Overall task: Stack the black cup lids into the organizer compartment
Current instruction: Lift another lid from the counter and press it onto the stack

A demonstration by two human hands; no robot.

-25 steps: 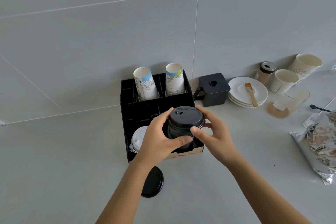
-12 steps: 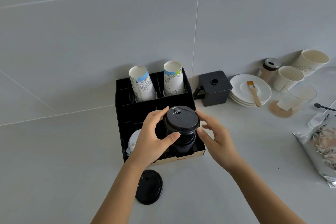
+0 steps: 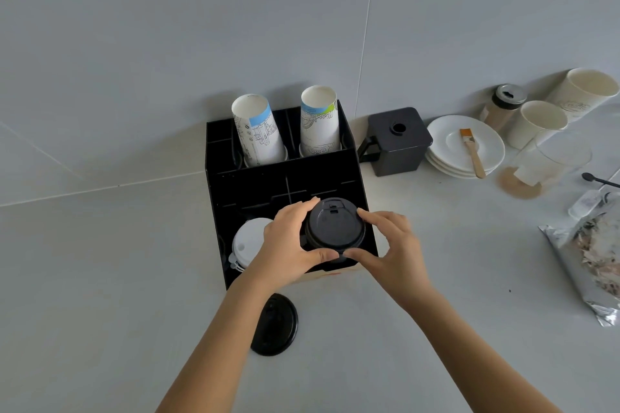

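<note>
A stack of black cup lids (image 3: 334, 227) stands in the front right compartment of the black organizer (image 3: 278, 183). My left hand (image 3: 288, 246) grips the stack from the left and my right hand (image 3: 389, 245) from the right, fingers curled round the top lid. The lower lids are hidden behind my fingers and the organizer wall. One more black lid (image 3: 275, 324) lies flat on the counter in front of the organizer, partly under my left forearm. White lids (image 3: 247, 241) fill the front left compartment.
Two stacks of printed paper cups (image 3: 258, 131) stand in the organizer's back row. To the right are a black square pot (image 3: 396, 139), white saucers (image 3: 469, 147) with a brush, paper cups (image 3: 536, 121), a shaker, a clear cup and a foil bag (image 3: 590, 255).
The lid stack has sunk lower into the compartment, and both hands have closed in around its top, thumbs nearly meeting at the front.
</note>
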